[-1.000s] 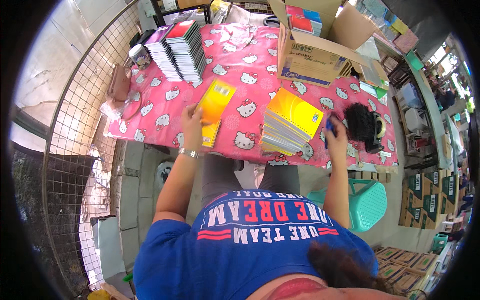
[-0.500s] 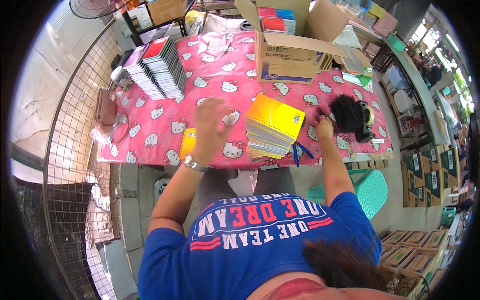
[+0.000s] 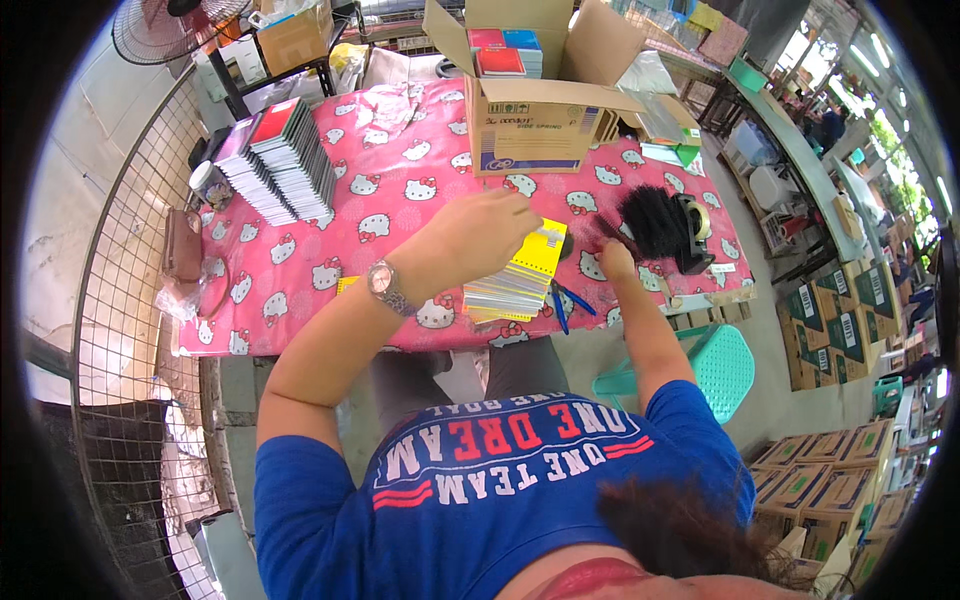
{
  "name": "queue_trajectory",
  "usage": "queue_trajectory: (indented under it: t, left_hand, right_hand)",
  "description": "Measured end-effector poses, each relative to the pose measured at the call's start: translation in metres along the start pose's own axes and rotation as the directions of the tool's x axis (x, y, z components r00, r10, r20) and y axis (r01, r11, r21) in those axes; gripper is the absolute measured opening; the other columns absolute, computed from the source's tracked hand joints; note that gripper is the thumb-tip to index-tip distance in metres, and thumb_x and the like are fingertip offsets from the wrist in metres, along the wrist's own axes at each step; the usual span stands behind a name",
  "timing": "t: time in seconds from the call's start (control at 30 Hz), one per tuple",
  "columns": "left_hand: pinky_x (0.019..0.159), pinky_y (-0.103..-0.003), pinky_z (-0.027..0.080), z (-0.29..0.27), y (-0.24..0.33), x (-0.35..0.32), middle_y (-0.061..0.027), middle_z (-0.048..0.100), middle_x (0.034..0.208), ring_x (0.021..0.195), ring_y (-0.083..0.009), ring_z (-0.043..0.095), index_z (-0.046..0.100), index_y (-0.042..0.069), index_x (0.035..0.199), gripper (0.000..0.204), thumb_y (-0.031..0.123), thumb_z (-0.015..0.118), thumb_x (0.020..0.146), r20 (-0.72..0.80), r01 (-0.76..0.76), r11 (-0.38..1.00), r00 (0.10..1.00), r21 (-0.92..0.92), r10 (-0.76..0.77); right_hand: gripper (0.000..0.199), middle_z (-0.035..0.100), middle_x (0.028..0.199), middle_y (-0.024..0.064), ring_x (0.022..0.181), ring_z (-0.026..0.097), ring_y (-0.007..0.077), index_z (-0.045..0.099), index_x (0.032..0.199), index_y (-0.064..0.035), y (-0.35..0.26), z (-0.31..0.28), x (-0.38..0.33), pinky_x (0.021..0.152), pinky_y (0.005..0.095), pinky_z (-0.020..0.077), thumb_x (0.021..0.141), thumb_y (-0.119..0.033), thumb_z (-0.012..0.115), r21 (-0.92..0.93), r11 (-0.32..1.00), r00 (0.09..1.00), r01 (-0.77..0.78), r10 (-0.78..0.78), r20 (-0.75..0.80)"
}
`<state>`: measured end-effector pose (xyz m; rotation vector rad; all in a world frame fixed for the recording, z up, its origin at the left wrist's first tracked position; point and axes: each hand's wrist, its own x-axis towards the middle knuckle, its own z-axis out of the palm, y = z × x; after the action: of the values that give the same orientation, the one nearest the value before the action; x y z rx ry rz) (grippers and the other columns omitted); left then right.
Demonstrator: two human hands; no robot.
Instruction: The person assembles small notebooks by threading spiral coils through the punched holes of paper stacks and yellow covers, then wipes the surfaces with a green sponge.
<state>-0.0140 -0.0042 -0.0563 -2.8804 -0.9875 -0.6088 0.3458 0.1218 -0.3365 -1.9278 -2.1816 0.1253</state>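
A neat stack of yellow-covered, spiral-bound notebooks (image 3: 505, 291) sits near the close edge of the tabletop (image 3: 400, 190), which is spread with a pink, cat-print covering. Taking that stack as the centre of the clock, the left hand (image 3: 500, 232) comes in over its top, fingers bent downward and partly hidden behind the knuckles; I cannot tell whether they pinch anything. A silver metal wristwatch (image 3: 382, 280) circles that wrist.

At 3 o'clock, the right hand (image 3: 617, 262) is at the near side of a bushy black bundle of thin strands (image 3: 650, 218); its fingers look bent, but whether they pinch a strand I cannot tell. The bundle spreads toward 2 o'clock, with a black tape dispenser (image 3: 690, 250) just beyond it.

Blue-handled pliers (image 3: 562, 308) lie at 4 o'clock, just beside the stack, handles apart. At 9 o'clock, a yellow notebook (image 3: 346, 284) peeks out from behind the left forearm. Tall stacks of purple- and red-covered notebooks (image 3: 295, 165) stand at 10 o'clock. At 12 o'clock, an open brown cardboard box (image 3: 530, 135) holds red and blue books (image 3: 500, 62).
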Motion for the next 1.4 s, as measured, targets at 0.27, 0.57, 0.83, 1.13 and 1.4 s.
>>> queue_trajectory:
  t: [0.27, 0.57, 0.83, 1.13, 1.4]
  left_hand:
    - [0.092, -0.042, 0.043, 0.02, 0.001, 0.01, -0.0108, 0.061, 0.094, 0.098, -0.0293, 0.058, 0.057, 0.006, 0.096, 0.015, 0.014, 0.061, 0.083, -0.27, 0.08, 0.995, 0.958, -0.056, -0.092]
    - [0.089, -0.041, 0.042, 0.026, 0.004, 0.011, -0.0083, 0.062, 0.094, 0.093, -0.0271, 0.058, 0.062, 0.008, 0.1, 0.017, 0.018, 0.065, 0.085, -0.335, 0.083, 0.992, 0.935, -0.099, -0.112]
    - [0.082, -0.039, 0.041, 0.025, 0.007, 0.011, -0.0063, 0.062, 0.088, 0.085, -0.0249, 0.058, 0.062, 0.009, 0.096, 0.016, 0.02, 0.065, 0.086, -0.342, 0.097, 0.992, 0.932, -0.083, -0.12]
    - [0.081, -0.039, 0.04, 0.026, 0.008, 0.012, -0.005, 0.062, 0.086, 0.083, -0.0244, 0.058, 0.062, 0.01, 0.092, 0.014, 0.023, 0.063, 0.088, -0.339, 0.118, 0.991, 0.931, -0.068, -0.135]
    - [0.083, -0.039, 0.04, 0.024, 0.009, 0.013, -0.0053, 0.063, 0.087, 0.087, -0.024, 0.06, 0.061, 0.011, 0.097, 0.016, 0.023, 0.063, 0.087, -0.318, 0.141, 0.988, 0.935, -0.067, -0.156]
  right_hand:
    - [0.028, 0.064, 0.104, 0.0221, 0.094, 0.062, 0.0407, 0.066, 0.112, -0.0025, -0.043, -0.087, 0.015, 0.082, 0.0439, 0.0511, 0.085, -0.007, 0.057, 0.156, 0.987, 0.934, 0.042, 0.017, -0.358]
    - [0.02, 0.062, 0.098, 0.0028, 0.089, 0.058, 0.0113, 0.07, 0.108, -0.0043, -0.172, -0.222, -0.073, 0.076, 0.0227, 0.0465, 0.089, 0.0, 0.063, 0.687, 0.506, 0.853, 0.522, -0.328, -0.406]
    - [0.019, 0.063, 0.092, 0.008, 0.085, 0.061, 0.017, 0.07, 0.105, -0.0048, -0.191, -0.233, -0.085, 0.075, 0.0287, 0.0495, 0.087, -0.001, 0.065, 0.496, 0.624, 0.783, 0.603, -0.342, -0.52]
    - [0.018, 0.067, 0.09, 0.0086, 0.079, 0.062, 0.0134, 0.067, 0.109, -0.0013, -0.19, -0.238, -0.089, 0.072, 0.0276, 0.0503, 0.092, -0.004, 0.061, 0.762, 0.562, 0.94, 0.321, -0.087, -0.331]
    - [0.031, 0.063, 0.082, 0.0066, 0.069, 0.055, 0.0159, 0.061, 0.124, -0.005, -0.176, -0.242, -0.081, 0.071, 0.0283, 0.0494, 0.093, -0.008, 0.062, 0.945, 0.327, 0.92, -0.022, -0.364, 0.147]
